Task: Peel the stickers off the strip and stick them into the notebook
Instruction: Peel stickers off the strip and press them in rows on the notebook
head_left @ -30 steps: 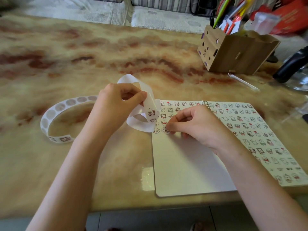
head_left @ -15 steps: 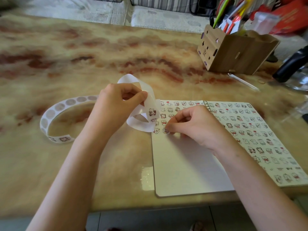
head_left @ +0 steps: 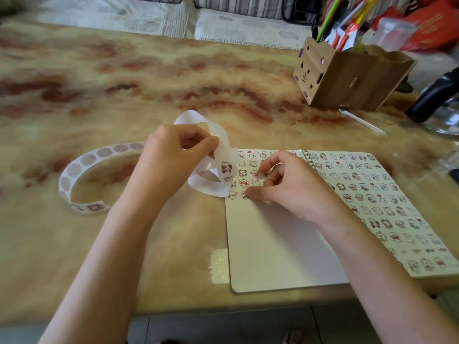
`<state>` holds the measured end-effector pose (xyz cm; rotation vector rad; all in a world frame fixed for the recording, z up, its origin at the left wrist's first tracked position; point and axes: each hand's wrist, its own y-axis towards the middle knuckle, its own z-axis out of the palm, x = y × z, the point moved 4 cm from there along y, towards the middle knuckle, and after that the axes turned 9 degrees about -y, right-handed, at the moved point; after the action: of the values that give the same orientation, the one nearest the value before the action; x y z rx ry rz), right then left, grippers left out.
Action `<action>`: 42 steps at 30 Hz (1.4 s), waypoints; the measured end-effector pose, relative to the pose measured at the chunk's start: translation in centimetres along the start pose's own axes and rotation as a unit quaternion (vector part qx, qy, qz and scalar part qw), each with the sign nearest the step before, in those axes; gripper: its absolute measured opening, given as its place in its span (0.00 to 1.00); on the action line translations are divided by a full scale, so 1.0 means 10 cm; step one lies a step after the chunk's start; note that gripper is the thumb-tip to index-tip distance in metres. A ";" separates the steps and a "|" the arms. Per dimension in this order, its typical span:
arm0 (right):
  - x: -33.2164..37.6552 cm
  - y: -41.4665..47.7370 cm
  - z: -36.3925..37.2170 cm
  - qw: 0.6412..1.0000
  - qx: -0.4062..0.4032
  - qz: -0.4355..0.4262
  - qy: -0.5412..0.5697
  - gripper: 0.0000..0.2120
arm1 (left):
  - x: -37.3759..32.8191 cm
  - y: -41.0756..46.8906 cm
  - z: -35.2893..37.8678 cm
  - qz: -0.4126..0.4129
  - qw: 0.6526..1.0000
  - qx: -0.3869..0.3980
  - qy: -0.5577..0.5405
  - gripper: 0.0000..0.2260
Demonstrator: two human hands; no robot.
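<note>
An open spiral notebook [head_left: 273, 247] lies near the table's front edge. Its right page is covered in small bear stickers, and its left page has several rows at the top. My left hand [head_left: 171, 162] pinches the white sticker strip [head_left: 224, 155] just left of the notebook's top corner. One bear sticker shows on the strip below my thumb. The rest of the strip curls in a loop on the table to the left. My right hand [head_left: 295, 187] rests on the left page with its thumb tip pressing a sticker in the lowest row and its fingers loosely curled above.
A wooden pen holder [head_left: 347, 80] full of pens and scissors stands at the back right. A clear stick [head_left: 362, 122] lies in front of it. A black object [head_left: 432, 98] sits at the far right edge. The marbled table [head_left: 124, 78] stretches back and left.
My right index finger has lifted off the page, leaving the thumb on the sticker. My left hand and the strip have stayed in place.
</note>
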<state>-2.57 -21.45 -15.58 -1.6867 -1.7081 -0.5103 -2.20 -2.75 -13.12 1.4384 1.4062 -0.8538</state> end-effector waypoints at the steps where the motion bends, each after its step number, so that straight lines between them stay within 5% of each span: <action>1: -0.01 0.01 0.00 1.000 0.002 0.003 0.003 0.15 | 0.00 0.00 0.00 0.000 1.000 0.001 0.001 0.08; 17: -0.01 0.03 0.01 0.998 -0.025 -0.014 -0.054 0.08 | -0.03 -0.01 0.02 0.007 1.000 0.004 0.003 0.08; 22: 0.02 -0.01 0.01 0.999 0.004 -0.005 -0.043 0.18 | -0.05 -0.02 0.03 0.014 1.000 0.004 -0.001 0.08; 28: -0.01 0.01 -0.01 0.999 0.014 -0.015 -0.031 0.06 | -0.08 -0.04 0.05 0.022 1.000 0.008 -0.008 0.09; 34: 0.24 -0.09 -0.11 0.978 -0.114 -0.152 0.080 0.04 | -0.08 -0.03 0.05 0.032 0.999 0.008 -0.016 0.09; 42: 0.32 -0.09 -0.03 0.964 -0.137 -0.209 0.091 0.06 | -0.08 -0.01 0.06 0.039 0.999 0.006 -0.015 0.09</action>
<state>-3.16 -19.49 -12.99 -1.3984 -1.9265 -1.1080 -2.35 -3.62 -12.62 1.4744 1.3164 -0.8314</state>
